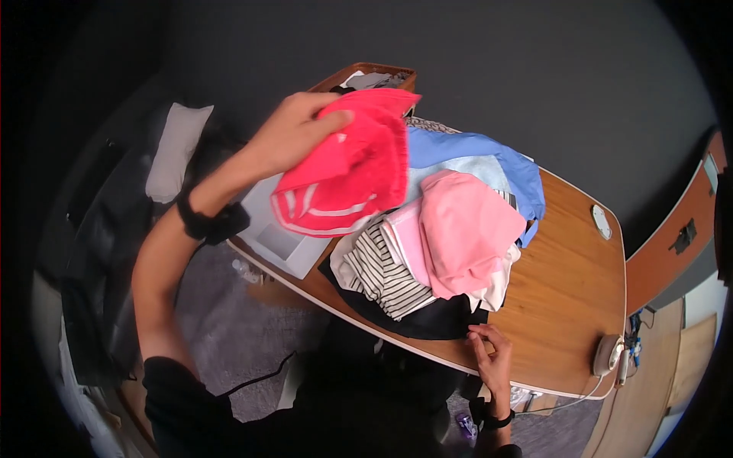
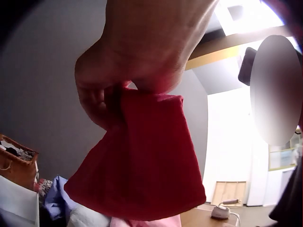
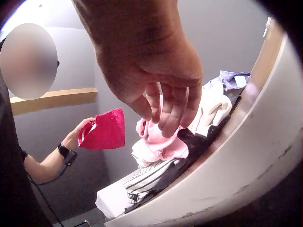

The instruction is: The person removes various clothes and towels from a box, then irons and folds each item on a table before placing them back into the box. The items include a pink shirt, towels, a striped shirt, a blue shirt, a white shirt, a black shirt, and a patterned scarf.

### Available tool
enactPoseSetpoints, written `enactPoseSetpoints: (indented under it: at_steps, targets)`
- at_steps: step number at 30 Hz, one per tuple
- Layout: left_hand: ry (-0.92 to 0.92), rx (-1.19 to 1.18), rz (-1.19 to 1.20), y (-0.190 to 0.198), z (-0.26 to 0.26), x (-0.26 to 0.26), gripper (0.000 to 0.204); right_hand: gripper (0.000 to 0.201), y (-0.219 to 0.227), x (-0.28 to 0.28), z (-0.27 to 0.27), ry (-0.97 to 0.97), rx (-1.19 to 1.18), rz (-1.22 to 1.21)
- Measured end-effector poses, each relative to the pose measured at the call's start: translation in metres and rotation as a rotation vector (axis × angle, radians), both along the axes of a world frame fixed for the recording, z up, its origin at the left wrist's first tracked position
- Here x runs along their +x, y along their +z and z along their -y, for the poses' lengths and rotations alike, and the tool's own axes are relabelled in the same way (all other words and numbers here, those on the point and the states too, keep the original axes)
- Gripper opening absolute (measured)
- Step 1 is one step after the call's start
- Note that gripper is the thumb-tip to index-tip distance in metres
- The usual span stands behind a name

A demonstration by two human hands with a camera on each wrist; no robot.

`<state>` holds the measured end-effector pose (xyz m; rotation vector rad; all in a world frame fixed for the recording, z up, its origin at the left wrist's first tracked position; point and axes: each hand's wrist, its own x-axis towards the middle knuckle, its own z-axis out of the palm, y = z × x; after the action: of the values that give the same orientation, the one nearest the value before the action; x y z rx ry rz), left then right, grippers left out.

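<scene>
My left hand (image 1: 301,130) grips a folded red garment (image 1: 359,168) with white stripes and a gathered edge, held up above the left part of the table. In the left wrist view the red cloth (image 2: 147,161) hangs below the curled fingers. My right hand (image 1: 492,355) is at the table's front edge, fingers loosely bent and holding nothing, beside a black garment (image 1: 427,324). On that black cloth lies a heap: a striped garment (image 1: 382,267), a pink garment (image 1: 469,229) on top and white cloth. Blue clothing (image 1: 523,175) lies behind the heap.
A white box (image 1: 282,244) stands at the table's left end, partly behind the red garment. A brown basket (image 1: 412,76) with clothes sits at the back. On the wooden table (image 1: 569,282), a corded white device (image 1: 608,355) stands at the right corner and a white object (image 1: 602,221) lies farther back.
</scene>
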<state>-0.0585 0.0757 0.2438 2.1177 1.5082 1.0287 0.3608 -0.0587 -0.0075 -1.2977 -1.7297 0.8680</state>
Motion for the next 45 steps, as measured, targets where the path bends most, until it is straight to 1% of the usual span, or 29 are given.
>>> enactPoseSetpoints:
  at_steps: [2,5,6,7,8,9,11,13,15,16,19,20,21,23,24,27,28,29,31,34,35,36,37,38,39,40,41,42,45]
  targets:
    - [-0.004,-0.023,-0.084,0.004,-0.009,0.012,0.036,0.014,-0.001,0.002,0.001,0.005,-0.011,0.001]
    - [-0.088,-0.037,0.06,0.007,-0.028,0.032,0.035,0.014,0.002,0.003,0.01,-0.013,-0.055,-0.022]
    - [-0.136,0.141,0.103,0.002,-0.038,0.041,0.038,0.014,0.0,0.003,0.012,-0.021,-0.032,-0.023]
    - [-0.175,0.101,0.2,0.005,-0.043,0.05,0.036,0.014,-0.003,0.006,0.014,-0.04,-0.009,-0.021]
    - [-0.18,0.135,0.234,0.013,-0.044,0.061,0.035,0.015,-0.004,0.011,0.016,-0.051,-0.032,0.016]
    - [-0.188,0.168,0.269,0.023,-0.043,0.07,0.035,0.015,-0.006,0.012,0.019,-0.077,-0.068,-0.067]
    - [-0.173,0.272,0.388,0.04,-0.048,0.083,0.037,0.017,-0.007,0.017,0.024,-0.109,-0.044,-0.1]
    - [-0.101,0.454,0.433,0.055,-0.053,0.098,0.038,0.017,-0.001,0.023,0.029,-0.142,-0.054,-0.057]
    - [-0.223,0.571,0.632,0.062,-0.055,0.122,0.041,0.017,-0.004,0.029,0.037,-0.168,-0.044,-0.057]
    - [-0.242,0.619,0.665,0.06,-0.058,0.134,0.043,0.017,-0.011,0.032,0.038,-0.184,-0.025,-0.077]
    - [-0.088,0.84,0.446,0.04,-0.052,0.181,0.042,0.019,-0.012,0.039,0.048,-0.23,-0.027,-0.143]
    - [-0.023,1.095,0.237,0.031,-0.062,0.193,0.037,0.019,-0.01,0.039,0.051,-0.245,-0.027,-0.163]
    - [-0.182,0.964,0.167,0.027,-0.056,0.203,0.031,0.019,-0.009,0.041,0.054,-0.256,-0.021,-0.185]
    - [-0.281,0.741,0.127,0.016,-0.073,0.21,0.027,0.019,-0.007,0.05,0.063,-0.28,-0.011,-0.11]
    - [-0.263,0.692,0.108,0.013,-0.082,0.208,0.027,0.019,-0.007,0.054,0.068,-0.288,-0.008,-0.076]
    - [-0.192,0.673,0.236,0.024,-0.097,0.197,0.029,0.018,-0.01,0.065,0.079,-0.336,-0.106,-0.056]
    - [-0.138,0.656,0.307,0.032,-0.096,0.193,0.031,0.018,-0.018,0.067,0.081,-0.342,-0.089,-0.09]
    - [-0.144,0.711,0.299,0.041,-0.099,0.186,0.033,0.017,-0.02,0.069,0.082,-0.345,-0.063,-0.082]
    - [-0.09,0.777,0.249,0.055,-0.094,0.174,0.035,0.017,-0.02,0.071,0.083,-0.366,-0.127,-0.094]
    - [-0.056,0.529,0.13,0.046,-0.084,0.18,0.035,0.016,-0.028,0.069,0.081,-0.362,-0.127,-0.143]
    - [-0.091,0.446,-0.031,0.028,-0.084,0.183,0.027,0.016,-0.03,0.064,0.08,-0.352,-0.118,-0.151]
    - [-0.244,0.952,-0.472,0.001,-0.101,0.179,0.019,0.016,-0.024,0.059,0.077,-0.344,-0.117,-0.149]
    - [-0.466,0.819,-0.74,-0.017,-0.103,0.178,0.024,0.016,-0.019,0.055,0.075,-0.334,-0.111,-0.144]
    - [-0.544,0.275,-0.997,-0.017,-0.076,0.175,0.033,0.016,-0.018,0.052,0.074,-0.316,-0.121,-0.157]
    - [-0.623,-0.084,-0.968,-0.037,-0.074,0.162,0.033,0.016,-0.017,0.049,0.074,-0.303,-0.13,-0.172]
    - [-0.719,-0.052,-0.723,-0.05,-0.058,0.157,0.034,0.016,-0.012,0.046,0.073,-0.287,-0.12,-0.142]
    - [-0.676,-0.099,-0.634,-0.059,-0.041,0.153,0.035,0.016,-0.014,0.046,0.072,-0.288,-0.133,-0.15]
    - [-0.675,0.026,-0.563,-0.067,-0.018,0.145,0.036,0.016,-0.021,0.044,0.072,-0.286,-0.141,-0.165]
    - [-0.647,0.205,-0.529,-0.101,0.034,0.125,0.037,0.016,-0.022,0.04,0.067,-0.259,-0.157,-0.134]
